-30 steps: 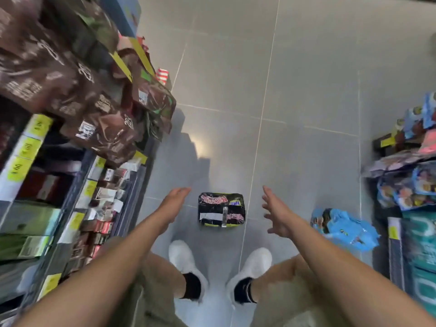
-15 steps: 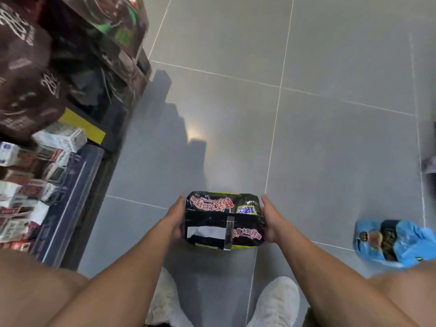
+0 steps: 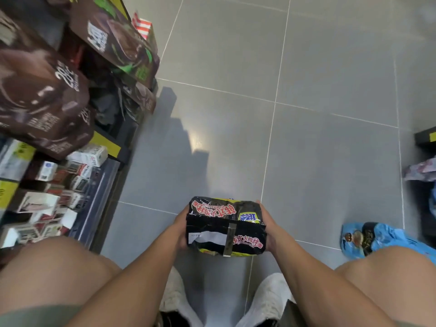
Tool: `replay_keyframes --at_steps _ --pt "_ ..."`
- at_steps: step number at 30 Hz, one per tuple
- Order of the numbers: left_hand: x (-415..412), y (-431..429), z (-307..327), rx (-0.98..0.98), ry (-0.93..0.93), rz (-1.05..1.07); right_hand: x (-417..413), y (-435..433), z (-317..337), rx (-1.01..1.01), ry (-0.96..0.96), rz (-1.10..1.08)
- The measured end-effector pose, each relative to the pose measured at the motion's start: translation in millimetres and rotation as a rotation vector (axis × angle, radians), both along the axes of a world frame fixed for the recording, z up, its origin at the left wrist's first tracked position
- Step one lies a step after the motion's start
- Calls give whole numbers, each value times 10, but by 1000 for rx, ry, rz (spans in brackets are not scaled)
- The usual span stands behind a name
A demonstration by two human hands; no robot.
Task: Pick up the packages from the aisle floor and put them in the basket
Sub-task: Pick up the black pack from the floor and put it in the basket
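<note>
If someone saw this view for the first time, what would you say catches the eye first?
Probably the black noodle multipack with red lettering, low in the middle, held from both sides by the left hand and right hand above the grey tile floor. Next, a bright blue snack bag lies on the floor at lower right, and big brown bags crowd the shelves on the left.

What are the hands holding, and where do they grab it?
Both hands hold the black noodle package by its two short ends: the left hand presses the left end, the right hand the right end.
</note>
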State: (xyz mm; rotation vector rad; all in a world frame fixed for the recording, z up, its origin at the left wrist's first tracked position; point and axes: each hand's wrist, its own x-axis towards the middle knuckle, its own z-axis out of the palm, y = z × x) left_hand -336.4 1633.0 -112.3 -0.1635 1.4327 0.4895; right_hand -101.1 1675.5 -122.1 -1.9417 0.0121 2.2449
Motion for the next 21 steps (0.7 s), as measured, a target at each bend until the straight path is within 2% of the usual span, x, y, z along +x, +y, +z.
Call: replay_keyframes --at_steps 7,11,14,16,19,21 --pt "-49 -33 1772 -16 -21 -76 -35 -79 1723 5 -26 37" --pt "-102 -80 3026 -81 36 -167 -77 -135 2831 2 -21 36" --pt "-97 -61 3834 -92 87 -171 -56 -152 3612 -19 4 39" --pt "-55 -44 4278 -75 55 -171 -41 -168 4160 0 46 26" --pt "60 -31 4837 -60 52 -176 106 -214 4659 -13 47 14" --pt "119 12 5049 -56 87 -250 270 -226 4557 -24 67 6"
